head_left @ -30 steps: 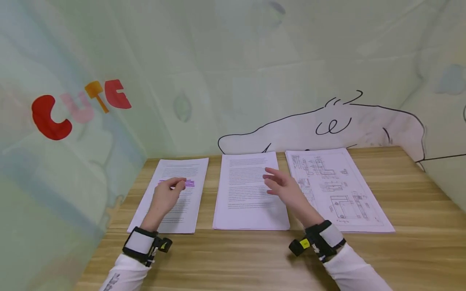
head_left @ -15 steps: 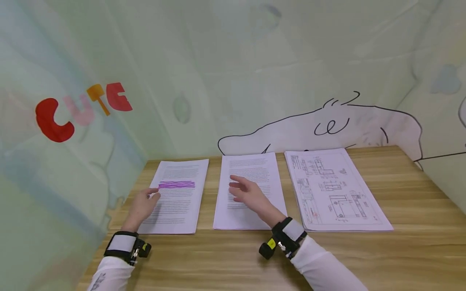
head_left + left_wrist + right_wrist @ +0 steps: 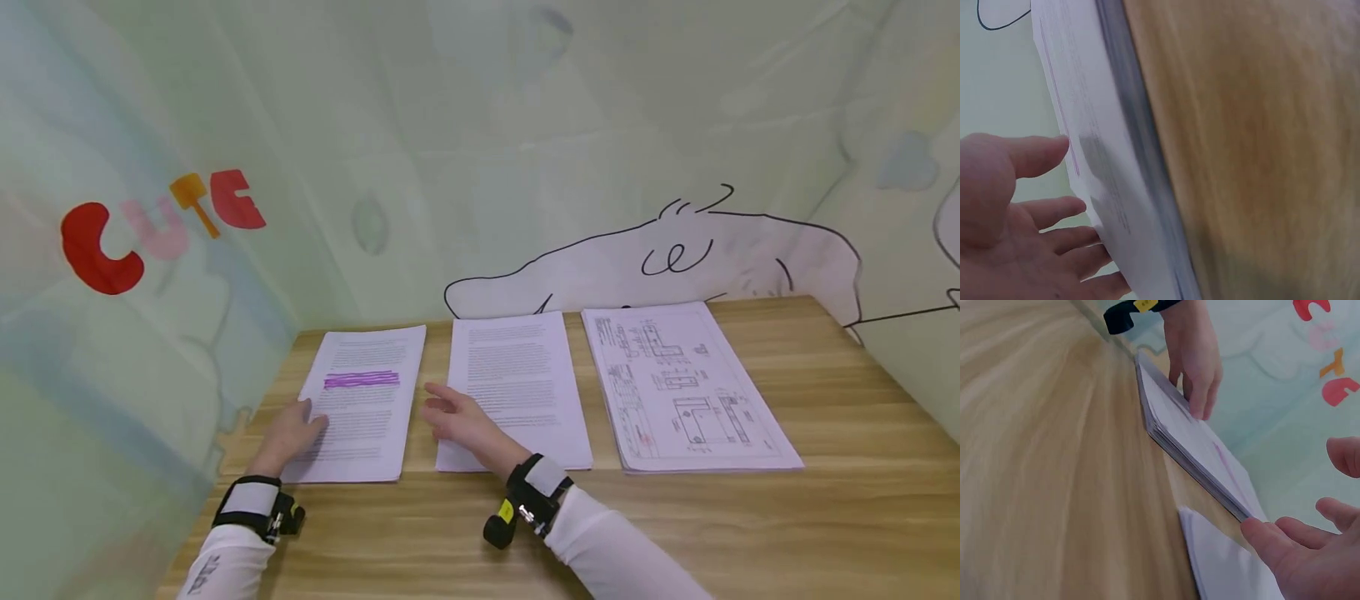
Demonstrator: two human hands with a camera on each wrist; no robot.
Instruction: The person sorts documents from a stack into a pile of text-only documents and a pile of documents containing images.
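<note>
Wood-grain table (image 3: 405, 542); pale green wall (image 3: 480, 125), colourful lettering (image 3: 167, 246).

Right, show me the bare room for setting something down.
The table is bare between the drawing stack and the backdrop at right, and between the sleeves, in front of the marked stack and middle stack. Crowded: the narrow strip between those two, with the right hand partly over it, and the marked stack's left edge, where the left hand is.

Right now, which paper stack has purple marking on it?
The left stack, nearest the left hand; neither the middle stack nor the right stack shows purple.
</note>
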